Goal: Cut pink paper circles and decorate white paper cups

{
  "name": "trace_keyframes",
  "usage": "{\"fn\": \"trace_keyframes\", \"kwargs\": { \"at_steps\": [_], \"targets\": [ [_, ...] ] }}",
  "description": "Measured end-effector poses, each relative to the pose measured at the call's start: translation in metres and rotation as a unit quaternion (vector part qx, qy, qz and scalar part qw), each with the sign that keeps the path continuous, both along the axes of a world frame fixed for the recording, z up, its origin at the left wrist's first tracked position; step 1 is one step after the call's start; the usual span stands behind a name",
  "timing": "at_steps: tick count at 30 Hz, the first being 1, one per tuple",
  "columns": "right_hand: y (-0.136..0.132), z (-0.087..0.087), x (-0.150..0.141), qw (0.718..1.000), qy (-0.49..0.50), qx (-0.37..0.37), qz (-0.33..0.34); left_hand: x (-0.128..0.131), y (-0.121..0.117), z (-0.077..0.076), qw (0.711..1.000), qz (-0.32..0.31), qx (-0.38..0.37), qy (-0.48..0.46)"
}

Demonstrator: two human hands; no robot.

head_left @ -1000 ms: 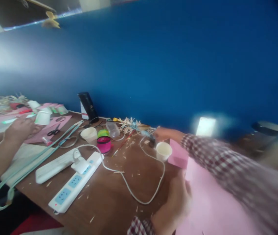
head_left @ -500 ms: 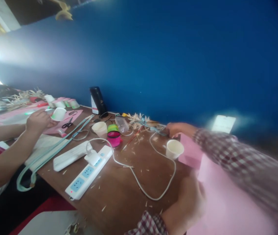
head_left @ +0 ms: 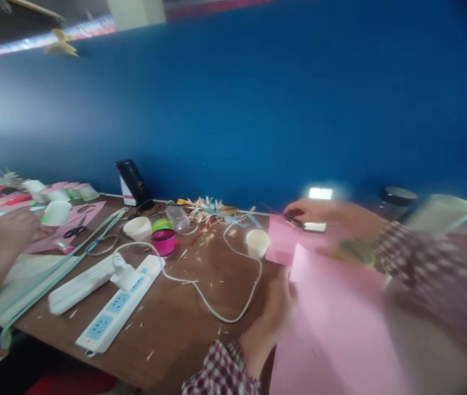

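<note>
Head view, left to right: a co-worker's hand (head_left: 13,230) holds a white cup (head_left: 56,213), a power strip (head_left: 120,307) lies on the brown table (head_left: 180,329), and a pale cup (head_left: 257,245) stands near the pink paper (head_left: 340,318). At its left edge, the blurred left hand (head_left: 272,302) has an unreadable grip; beyond, the right hand's (head_left: 313,213) curled fingers close on a small dark object (head_left: 294,221).

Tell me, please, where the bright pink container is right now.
In the head view, the bright pink container is on the brown table, left of centre, just beyond the blue-socketed power strip and right of a cream cup.
</note>
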State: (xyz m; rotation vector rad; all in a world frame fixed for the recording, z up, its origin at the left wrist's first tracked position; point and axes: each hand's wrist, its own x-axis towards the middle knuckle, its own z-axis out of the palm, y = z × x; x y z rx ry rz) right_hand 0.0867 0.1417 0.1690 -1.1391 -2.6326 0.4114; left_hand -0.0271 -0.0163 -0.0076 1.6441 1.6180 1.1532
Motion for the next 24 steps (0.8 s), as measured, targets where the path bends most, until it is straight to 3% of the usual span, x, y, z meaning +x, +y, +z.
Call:
{"fn": "trace_keyframes", "kwargs": {
  "at_steps": [3, 6, 8, 10, 12, 16, 20, 24],
  "targets": [
    [-0.04, -0.013, 0.039, 0.995, 0.051, -0.086, 0.006, -0.002, 0.004, 0.002, 1.0, -0.007, 0.003, -0.014],
    [-0.088, -0.048, 0.085, 0.953, 0.242, -0.174, -0.051, -0.006, 0.007, 0.008, 0.999, -0.015, 0.006, -0.029],
    [-0.116, -0.076, 0.115, 0.94, 0.285, -0.142, -0.122, -0.011, 0.008, 0.014, 0.999, -0.028, -0.001, -0.037],
    [-0.133, -0.099, 0.141, 0.948, 0.246, -0.066, -0.192, -0.018, 0.008, 0.022, 0.998, -0.05, -0.016, -0.046],
    [-0.137, -0.11, 0.159, 0.951, 0.186, -0.004, -0.249, -0.023, 0.007, 0.028, 0.995, -0.07, -0.033, -0.056],
    [-0.118, -0.102, 0.167, 0.949, 0.1, 0.055, -0.295, -0.028, 0.006, 0.033, 0.991, -0.096, -0.095, -0.005],
    [-0.095, -0.086, 0.15, 0.958, 0.003, 0.056, -0.281, -0.025, 0.005, 0.03, 0.991, -0.092, -0.1, 0.006],
    [-0.087, -0.083, 0.136, 0.96, -0.039, 0.061, -0.271, -0.024, 0.005, 0.03, 0.99, -0.097, -0.105, -0.008]
  ]
}}
